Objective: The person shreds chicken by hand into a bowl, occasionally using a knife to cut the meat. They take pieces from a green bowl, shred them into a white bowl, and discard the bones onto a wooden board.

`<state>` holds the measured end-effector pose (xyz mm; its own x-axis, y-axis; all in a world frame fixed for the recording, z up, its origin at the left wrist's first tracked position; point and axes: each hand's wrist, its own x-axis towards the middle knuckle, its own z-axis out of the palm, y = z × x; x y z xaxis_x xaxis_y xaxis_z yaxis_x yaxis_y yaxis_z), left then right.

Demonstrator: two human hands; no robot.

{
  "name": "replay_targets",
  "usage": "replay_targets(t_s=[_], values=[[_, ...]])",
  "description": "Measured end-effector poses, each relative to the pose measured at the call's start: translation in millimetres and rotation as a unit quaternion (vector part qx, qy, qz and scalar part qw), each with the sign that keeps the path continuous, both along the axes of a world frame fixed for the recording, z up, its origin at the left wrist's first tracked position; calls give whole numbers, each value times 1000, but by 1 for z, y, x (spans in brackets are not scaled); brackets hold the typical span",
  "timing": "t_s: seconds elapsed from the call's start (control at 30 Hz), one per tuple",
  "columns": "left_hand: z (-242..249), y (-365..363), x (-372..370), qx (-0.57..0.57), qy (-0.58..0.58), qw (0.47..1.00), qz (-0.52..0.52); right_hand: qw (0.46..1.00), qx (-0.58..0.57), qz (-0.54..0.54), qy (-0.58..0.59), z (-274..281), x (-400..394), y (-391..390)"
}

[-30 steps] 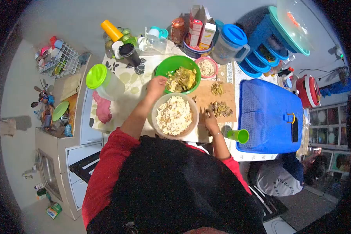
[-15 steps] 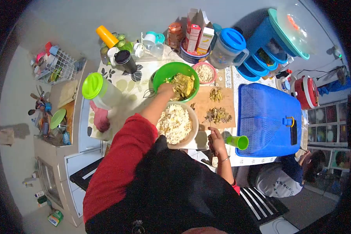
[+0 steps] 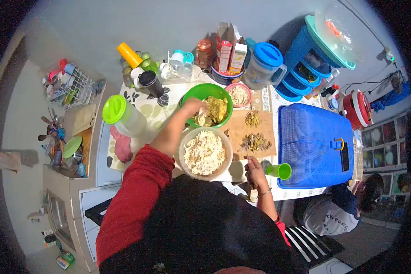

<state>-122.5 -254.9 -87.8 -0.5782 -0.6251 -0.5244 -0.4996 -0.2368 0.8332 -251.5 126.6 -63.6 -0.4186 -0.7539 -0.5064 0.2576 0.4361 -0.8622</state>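
Note:
My left hand (image 3: 194,108) is over the left side of a green bowl (image 3: 194,91), fingers pointing down and closed around a pale piece of meat (image 3: 201,119). Yellowish cooked meat pieces (image 3: 217,108) fill much of that bowl. In front of it stands a whitish bowl (image 3: 183,160) heaped with pale shredded meat (image 3: 204,153). My right hand (image 3: 255,172) grips a knife (image 3: 247,153), its thin blade pointing toward the wooden cutting board (image 3: 235,119). On the board lie two small piles of brownish scraps, the nearer pile (image 3: 256,142) close to the blade tip.
A pink bowl (image 3: 238,95) of shreds stands behind the board. To the right are a green cup (image 3: 284,171) and a large blue mesh cover (image 3: 313,141). Pitchers flank the bowls, with a blue-lidded one (image 3: 265,68) at the back. Another person (image 3: 331,212) sits low at right.
My left hand has shifted within the green bowl, and a pale meat piece now shows under its fingers. The right hand keeps the knife in nearly the same spot. The view has tilted slightly.

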Motion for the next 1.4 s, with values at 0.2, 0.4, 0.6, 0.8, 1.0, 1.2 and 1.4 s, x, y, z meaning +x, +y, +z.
replay_targets(t_s=[0.2,0.4,0.6,0.8,1.0,1.2,1.4], values=[[54,44,11,319,302,885,154,998,-14,9,-69,45,2,-24],[101,120,35,286,383,873,97,989,-74,68,-109,82,16,-51],[130,177,67,173,377,905,91,963,-192,182,-50,129,42,-81],[125,223,87,16,339,929,149,943,-143,294,69,128,62,-84],[100,242,105,0,304,932,197,933,-103,285,-196,131,70,-69],[103,248,109,44,327,903,274,944,-129,298,-67,129,79,-74],[100,253,115,41,318,904,282,928,-107,356,-26,109,86,-70]])
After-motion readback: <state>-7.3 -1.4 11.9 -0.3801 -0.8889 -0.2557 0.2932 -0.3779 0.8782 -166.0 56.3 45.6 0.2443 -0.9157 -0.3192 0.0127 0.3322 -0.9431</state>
